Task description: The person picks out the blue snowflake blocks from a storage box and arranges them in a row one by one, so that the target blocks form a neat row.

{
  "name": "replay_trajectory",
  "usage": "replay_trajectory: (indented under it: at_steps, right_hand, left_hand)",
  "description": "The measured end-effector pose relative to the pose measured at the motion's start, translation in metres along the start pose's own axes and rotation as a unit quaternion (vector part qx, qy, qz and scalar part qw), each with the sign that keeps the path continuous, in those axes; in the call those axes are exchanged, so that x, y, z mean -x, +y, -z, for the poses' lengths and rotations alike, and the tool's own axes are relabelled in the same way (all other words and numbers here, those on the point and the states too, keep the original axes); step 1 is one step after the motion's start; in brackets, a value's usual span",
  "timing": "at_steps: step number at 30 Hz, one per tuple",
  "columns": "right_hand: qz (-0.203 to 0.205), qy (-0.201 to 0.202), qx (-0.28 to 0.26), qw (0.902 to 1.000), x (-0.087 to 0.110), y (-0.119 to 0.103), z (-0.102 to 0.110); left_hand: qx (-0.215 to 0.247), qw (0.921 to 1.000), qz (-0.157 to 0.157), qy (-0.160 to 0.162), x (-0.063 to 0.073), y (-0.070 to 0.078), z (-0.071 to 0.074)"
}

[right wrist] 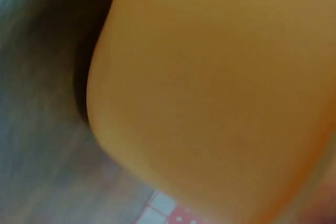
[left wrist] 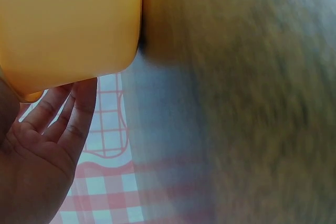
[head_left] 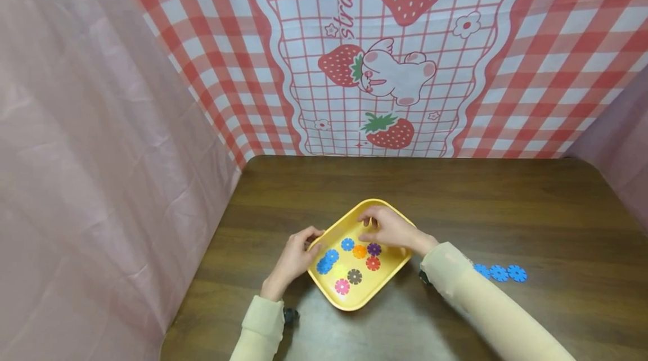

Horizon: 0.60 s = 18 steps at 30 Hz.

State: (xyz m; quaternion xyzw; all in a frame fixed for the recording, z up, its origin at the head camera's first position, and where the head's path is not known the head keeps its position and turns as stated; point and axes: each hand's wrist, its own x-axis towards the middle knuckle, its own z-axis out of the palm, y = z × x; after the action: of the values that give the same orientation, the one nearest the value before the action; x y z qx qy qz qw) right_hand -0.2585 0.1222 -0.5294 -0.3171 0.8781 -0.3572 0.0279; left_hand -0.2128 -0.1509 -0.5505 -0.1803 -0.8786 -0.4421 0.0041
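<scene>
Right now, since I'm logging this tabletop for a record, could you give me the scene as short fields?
Container: yellow, rounded rectangular plastic tray
Contents: flat notched discs, including blue, orange, purple, red, pink and dark brown
Left hand: grips the tray's left side
Right hand: over the tray, thumb and fingers apart, no disc visible between them
Outside tray: three blue notched discs in a row, on the brown wood-grain table
Backdrop: red-and-white checked strawberry cloth
</scene>
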Motion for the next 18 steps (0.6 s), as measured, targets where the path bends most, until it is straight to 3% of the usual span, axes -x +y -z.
replay_trajectory:
  at_steps: [11,18]
  right_hand:
    - [-0.088,-0.031,0.028,0.9952,-0.009,-0.011,-0.03]
    - [-0.095,-0.029,0.068,0.9927,-0.01,-0.014,-0.042]
  left_hand:
    - [0.004,0.9999,-0.011,0.01,0.0,-0.001,0.0]
    - [0.005,0.9996,-0.023,0.017,0.0,-0.001,0.0]
